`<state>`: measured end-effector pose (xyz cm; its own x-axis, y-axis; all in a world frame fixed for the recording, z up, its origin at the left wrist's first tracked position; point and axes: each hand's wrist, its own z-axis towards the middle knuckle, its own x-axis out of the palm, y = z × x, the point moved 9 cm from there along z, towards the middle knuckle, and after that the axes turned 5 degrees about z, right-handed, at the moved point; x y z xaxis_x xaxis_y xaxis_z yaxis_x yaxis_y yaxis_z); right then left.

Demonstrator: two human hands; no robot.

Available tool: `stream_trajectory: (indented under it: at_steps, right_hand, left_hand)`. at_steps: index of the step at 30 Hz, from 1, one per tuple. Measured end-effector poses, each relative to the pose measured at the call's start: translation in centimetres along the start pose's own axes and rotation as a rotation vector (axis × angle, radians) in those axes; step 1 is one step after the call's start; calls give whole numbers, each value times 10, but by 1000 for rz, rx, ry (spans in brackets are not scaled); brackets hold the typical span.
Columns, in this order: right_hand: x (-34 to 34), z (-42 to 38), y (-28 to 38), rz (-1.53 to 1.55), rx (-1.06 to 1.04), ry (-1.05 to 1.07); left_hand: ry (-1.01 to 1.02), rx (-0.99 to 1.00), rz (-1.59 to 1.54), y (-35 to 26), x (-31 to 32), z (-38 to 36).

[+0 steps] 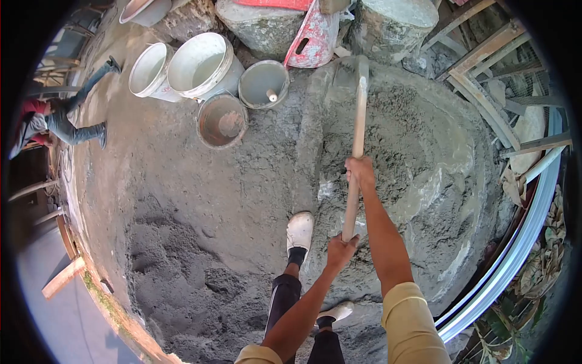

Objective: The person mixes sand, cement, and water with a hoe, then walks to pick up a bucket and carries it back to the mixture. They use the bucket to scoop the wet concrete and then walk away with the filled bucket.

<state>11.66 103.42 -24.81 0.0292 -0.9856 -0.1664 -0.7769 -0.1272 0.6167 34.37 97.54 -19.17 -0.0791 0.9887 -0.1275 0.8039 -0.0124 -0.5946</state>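
Both fists closed on shovel handle (pixel 356 133); right hand (pixel 360 171) higher, nearer blade; left hand (pixel 341 250) at butt; shaft points away into wet mortar pile (pixel 418 158).

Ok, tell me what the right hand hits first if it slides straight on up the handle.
Probably the shovel blade. The right hand grips the wooden handle, which runs bare up to the blade resting on the grey mortar heap; depth is hard to judge.

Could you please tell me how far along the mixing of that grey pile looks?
Done: the wet grey mortar heap is piled. In hand: both the left hand and right hand grip the wooden-handled shovel. Left: the dry grey sand patch and the empty buckets.
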Motion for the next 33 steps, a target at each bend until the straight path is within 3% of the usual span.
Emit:
stream_trajectory:
  at_steps: [2, 5, 10, 14, 18, 21, 24, 26, 28, 33]
  right_hand:
    - [6, -8, -44, -115, 64, -10]
    - [1, -19, -69, 51, 82, -13]
    - [-24, -26, -73, -17, 22, 27]
    - [-37, -58, -108, 35, 70, 31]
    - [-56, -124, -147, 108, 116, 8]
    - [-73, -167, -188, 232, 175, -19]
    - [-95, -191, -219, 260, 191, -8]
    - [-107, -205, -219, 363, 219, -40]
    - [-114, -211, -195, 360, 222, -66]
    - [-106, -161, -56, 433, -41, -107]
  left_hand:
    - [-75, -110, -62, 64, 9, -13]
    - [-85, -37, -12, 61, 5, -21]
    - [-85, 56, -42, 41, 26, -51]
    - [-114, 51, -73, 68, 36, -87]
    - [-11, -139, -58, 140, 65, -133]
    - [-46, -39, 54, 178, 63, -173]
    - [-50, 31, 160, 174, 50, -206]
    - [-17, 24, 213, 170, 44, -211]
    - [13, 154, 187, 156, 47, -206]
    - [-33, 267, 258, 68, 35, -117]
